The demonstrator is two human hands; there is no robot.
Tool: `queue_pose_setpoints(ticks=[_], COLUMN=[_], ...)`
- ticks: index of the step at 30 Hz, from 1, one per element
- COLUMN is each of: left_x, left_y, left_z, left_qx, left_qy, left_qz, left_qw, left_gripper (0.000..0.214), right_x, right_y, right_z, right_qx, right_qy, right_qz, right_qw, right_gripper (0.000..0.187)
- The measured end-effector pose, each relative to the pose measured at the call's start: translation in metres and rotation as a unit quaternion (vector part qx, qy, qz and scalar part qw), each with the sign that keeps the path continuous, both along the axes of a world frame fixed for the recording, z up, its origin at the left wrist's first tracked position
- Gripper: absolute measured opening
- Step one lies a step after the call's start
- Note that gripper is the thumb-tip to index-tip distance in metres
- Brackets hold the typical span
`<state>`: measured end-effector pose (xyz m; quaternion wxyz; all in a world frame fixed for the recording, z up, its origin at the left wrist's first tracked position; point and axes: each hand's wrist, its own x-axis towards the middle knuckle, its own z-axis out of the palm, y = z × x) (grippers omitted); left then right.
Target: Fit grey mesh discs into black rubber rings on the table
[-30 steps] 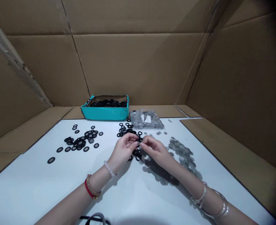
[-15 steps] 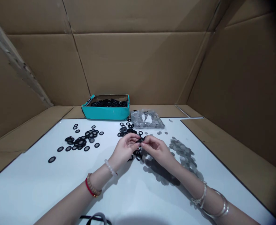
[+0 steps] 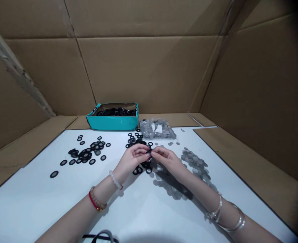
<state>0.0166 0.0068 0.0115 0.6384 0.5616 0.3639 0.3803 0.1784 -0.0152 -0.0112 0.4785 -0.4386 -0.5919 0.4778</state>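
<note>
My left hand [image 3: 133, 158] and my right hand [image 3: 165, 159] meet above the white tabletop, their fingertips pinching a small black rubber ring [image 3: 149, 152] between them. Its details are mostly hidden by my fingers. A loose heap of similar black rings [image 3: 139, 170] lies under and just beyond my hands. More black rings [image 3: 85, 155] lie scattered to the left. Thin grey metal discs [image 3: 193, 158] are spread to the right, close to my right hand.
A teal box [image 3: 112, 124] full of black rings stands at the far edge of the white tabletop [image 3: 32, 209], beside a clear plastic bag of grey discs [image 3: 157, 130]. Cardboard walls [image 3: 149, 67] surround the table. A dark cable [image 3: 100, 237] crosses the near edge.
The view has shifted slightly. My hands stay together at about the same spot, holding the small black ring, and my left wrist sits a little lower and farther left.
</note>
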Motion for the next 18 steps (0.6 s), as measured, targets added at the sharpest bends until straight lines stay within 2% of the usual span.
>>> queue_pose_setpoints(ticks=[5,12,18], left_x=[0.0015,0.0057,0.0083], left_y=[-0.001,-0.002,-0.0036], left_z=[0.0,0.0009,0.0028], left_qx=[0.03,0.012,0.021], left_qy=[0.001,0.021,0.022], left_qz=[0.004,0.069,0.074], left_qw=[1.0,0.997,0.997], left_gripper=[0.023,0.019,0.017], right_x=[-0.0026,-0.0018,-0.0033], right_y=[-0.0021,-0.001,-0.0015], right_z=[0.0045,0.0014,0.0021], right_qx=[-0.012,-0.025,-0.025], right_qy=[0.006,0.033,0.038], right_qz=[-0.019,-0.013,-0.045], right_qw=[1.0,0.999,0.998], right_gripper=[0.028,0.025,0.026])
